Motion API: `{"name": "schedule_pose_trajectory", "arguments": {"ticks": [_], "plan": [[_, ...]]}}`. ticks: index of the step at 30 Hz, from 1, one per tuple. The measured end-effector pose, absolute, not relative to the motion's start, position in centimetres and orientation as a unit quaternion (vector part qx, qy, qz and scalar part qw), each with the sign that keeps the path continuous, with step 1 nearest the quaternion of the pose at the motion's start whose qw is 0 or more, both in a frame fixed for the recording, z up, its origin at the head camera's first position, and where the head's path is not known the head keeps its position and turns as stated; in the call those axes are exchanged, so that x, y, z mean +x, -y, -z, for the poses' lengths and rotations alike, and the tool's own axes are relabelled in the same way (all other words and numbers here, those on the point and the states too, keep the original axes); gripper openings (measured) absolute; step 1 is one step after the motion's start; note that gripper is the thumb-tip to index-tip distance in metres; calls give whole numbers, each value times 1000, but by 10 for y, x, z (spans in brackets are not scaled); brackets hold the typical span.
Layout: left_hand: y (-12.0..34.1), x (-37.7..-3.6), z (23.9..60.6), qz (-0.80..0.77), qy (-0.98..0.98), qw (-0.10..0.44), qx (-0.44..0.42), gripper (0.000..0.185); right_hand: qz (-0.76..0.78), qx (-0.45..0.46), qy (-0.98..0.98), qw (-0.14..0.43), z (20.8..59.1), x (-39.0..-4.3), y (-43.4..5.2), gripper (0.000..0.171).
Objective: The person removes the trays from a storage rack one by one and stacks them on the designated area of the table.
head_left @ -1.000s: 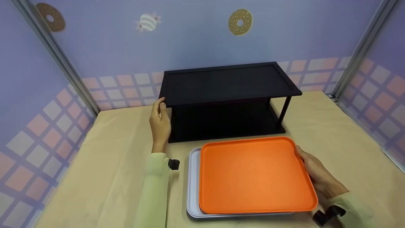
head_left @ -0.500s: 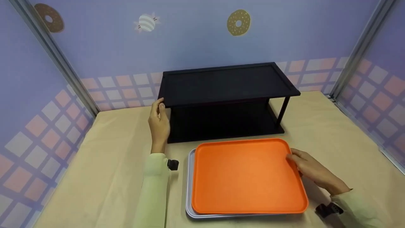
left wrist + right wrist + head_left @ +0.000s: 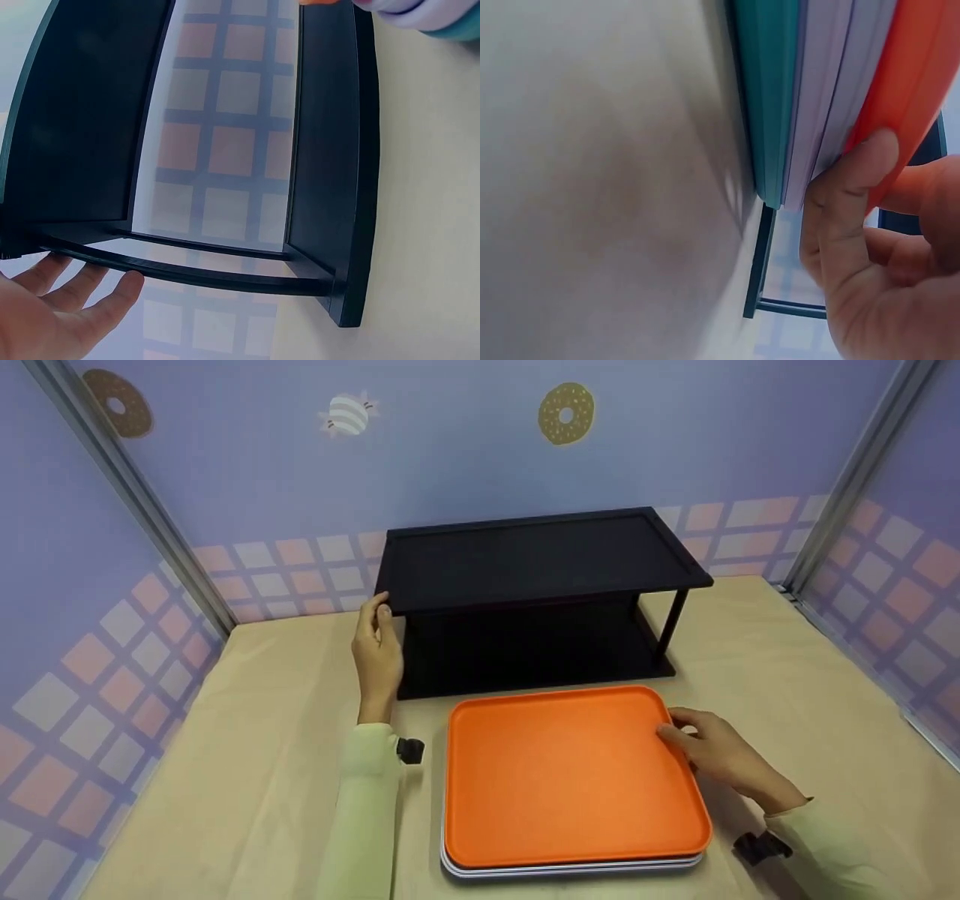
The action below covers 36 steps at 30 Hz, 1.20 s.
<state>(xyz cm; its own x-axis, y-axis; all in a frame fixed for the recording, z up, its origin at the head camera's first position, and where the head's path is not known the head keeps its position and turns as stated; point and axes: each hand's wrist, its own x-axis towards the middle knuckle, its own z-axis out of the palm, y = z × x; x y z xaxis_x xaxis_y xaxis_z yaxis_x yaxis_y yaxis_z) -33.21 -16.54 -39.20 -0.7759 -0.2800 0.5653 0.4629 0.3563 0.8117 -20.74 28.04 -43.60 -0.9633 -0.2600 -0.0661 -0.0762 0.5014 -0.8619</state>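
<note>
My left hand (image 3: pixel 378 660) is at the left end of a black two-tier shelf (image 3: pixel 540 556). Its extended fingers touch the end near the upper board, beside a post (image 3: pixel 225 280). An orange tray (image 3: pixel 566 780) lies on top of a stack of trays in front of the shelf. With thumb and fingers, my right hand (image 3: pixel 712 750) pinches the right rim of the orange tray. Beneath it in the right wrist view are lavender trays (image 3: pixel 821 97) and a teal tray (image 3: pixel 766 105) at the bottom.
A beige cloth (image 3: pixel 247 780) covers the table. The patterned back wall (image 3: pixel 465 450) stands close behind the shelf. Side walls with metal corner strips (image 3: pixel 150 517) enclose the table left and right.
My right hand has moved the orange tray left, bringing it nearly flush with the stack beneath. My left hand has stayed at the shelf's left end.
</note>
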Motion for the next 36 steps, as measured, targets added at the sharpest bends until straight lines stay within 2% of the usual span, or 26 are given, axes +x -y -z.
{"name": "schedule_pose_trajectory", "arguments": {"ticks": [10, 22, 31, 36], "plan": [[166, -332, 393, 559, 763, 320, -57, 39, 385, -127, -912, 63, 435, -206, -279, 37], [166, -333, 392, 562, 760, 321, -59, 38, 428, -106, -889, 124, 426, -202, -282, 47], [165, -332, 392, 562, 760, 321, -64, 38, 414, -118, -899, 83, 425, -198, -278, 46], [166, -331, 392, 562, 760, 321, -65, 39, 374, -125, -915, 81, 425, -198, -275, 44]]}}
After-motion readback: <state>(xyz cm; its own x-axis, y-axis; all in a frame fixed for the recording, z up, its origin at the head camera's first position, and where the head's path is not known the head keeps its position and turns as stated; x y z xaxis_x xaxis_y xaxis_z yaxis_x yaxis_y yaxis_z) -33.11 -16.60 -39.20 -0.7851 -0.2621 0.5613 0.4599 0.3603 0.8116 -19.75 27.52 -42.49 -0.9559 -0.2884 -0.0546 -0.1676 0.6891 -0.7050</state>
